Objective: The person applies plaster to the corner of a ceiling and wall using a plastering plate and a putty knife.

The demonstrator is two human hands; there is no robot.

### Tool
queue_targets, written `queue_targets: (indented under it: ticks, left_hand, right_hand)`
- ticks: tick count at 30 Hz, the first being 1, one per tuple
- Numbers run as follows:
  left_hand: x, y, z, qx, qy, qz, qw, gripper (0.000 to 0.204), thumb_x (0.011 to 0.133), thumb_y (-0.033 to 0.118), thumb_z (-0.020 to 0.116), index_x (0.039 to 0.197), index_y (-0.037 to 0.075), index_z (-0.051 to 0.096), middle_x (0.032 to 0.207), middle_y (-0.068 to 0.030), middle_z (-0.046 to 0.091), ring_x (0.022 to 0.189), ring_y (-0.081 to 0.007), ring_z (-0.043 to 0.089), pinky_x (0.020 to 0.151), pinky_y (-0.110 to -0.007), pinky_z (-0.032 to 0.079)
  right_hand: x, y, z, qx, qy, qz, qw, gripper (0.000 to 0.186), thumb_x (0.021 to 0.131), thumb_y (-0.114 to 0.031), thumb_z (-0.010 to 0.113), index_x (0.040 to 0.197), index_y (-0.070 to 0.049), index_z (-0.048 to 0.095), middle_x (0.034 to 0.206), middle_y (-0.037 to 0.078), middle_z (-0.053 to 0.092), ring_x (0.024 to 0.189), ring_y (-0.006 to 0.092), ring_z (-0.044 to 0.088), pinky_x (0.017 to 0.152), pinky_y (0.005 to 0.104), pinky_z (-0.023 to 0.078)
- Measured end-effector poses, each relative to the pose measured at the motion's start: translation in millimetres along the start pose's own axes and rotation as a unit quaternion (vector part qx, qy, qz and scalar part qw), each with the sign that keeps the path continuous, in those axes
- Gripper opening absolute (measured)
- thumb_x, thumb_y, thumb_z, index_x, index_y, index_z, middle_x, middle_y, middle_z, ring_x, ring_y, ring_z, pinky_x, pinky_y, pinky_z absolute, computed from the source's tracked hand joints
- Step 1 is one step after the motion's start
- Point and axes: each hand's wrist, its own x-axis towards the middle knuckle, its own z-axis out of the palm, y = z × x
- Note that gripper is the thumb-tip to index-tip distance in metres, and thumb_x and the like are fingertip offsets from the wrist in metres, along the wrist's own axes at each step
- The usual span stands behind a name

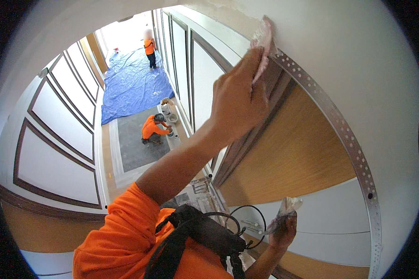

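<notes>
Two grips | left fingers (246, 65) pinching pinkish film (266, 32) by perforated strip (364, 173) | right fingers (292, 224) clutching greyish film (280, 219)

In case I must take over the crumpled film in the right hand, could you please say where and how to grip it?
I'd pinch the pale upper end of the crumpled film, coming from the upper right. That end sticks up free of the right hand, while the black cable loop lies to its left. It looks thin, so a pinch should suit.
</notes>
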Motion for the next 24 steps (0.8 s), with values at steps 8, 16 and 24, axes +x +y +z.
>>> queue_targets:
  ticks: [8, 16, 24]
  left_hand:
    - [-51.6, 30.0, -15.8, -0.096, -0.11, 0.09, 0.985, 0.051, 0.069, -0.005, 0.046, 0.12, -0.002, 0.044, 0.114, -0.027, 0.051, 0.101, -0.0379, 0.054, 0.084, -0.04, 0.046]
    - [-96.4, -64.4, -87.6, -0.439, -0.127, -0.26, 0.851, 0.037, 0.065, -0.007, 0.061, 0.102, -0.003, 0.058, 0.104, -0.0128, 0.06, 0.091, -0.0209, 0.06, 0.079, -0.033, 0.049]
    - [-106.3, -77.0, -114.6, -0.166, -0.195, -0.104, 0.961, 0.03, 0.072, -0.002, 0.061, 0.102, -0.006, 0.059, 0.089, -0.0107, 0.064, 0.077, -0.0175, 0.061, 0.069, -0.029, 0.049]
  right_hand:
    - [-4.6, -5.1, 8.9, 0.477, 0.047, 0.098, 0.872, 0.043, 0.075, -0.003, 0.06, 0.114, -0.007, 0.043, 0.088, 0.009, 0.056, 0.068, 0.021, 0.059, 0.054, 0.033, 0.053]
    - [27.1, -105.5, 15.5, 0.527, -0.048, 0.14, 0.837, 0.067, 0.064, -0.006, 0.068, 0.123, -0.001, 0.036, 0.106, 0.011, 0.053, 0.09, 0.0239, 0.056, 0.071, 0.0338, 0.052]
    - [55.8, -182.4, 71.6, 0.583, -0.235, 0.187, 0.755, 0.07, 0.06, 0.001, 0.064, 0.125, 0.001, 0.037, 0.113, 0.012, 0.051, 0.097, 0.0222, 0.055, 0.083, 0.0333, 0.049]
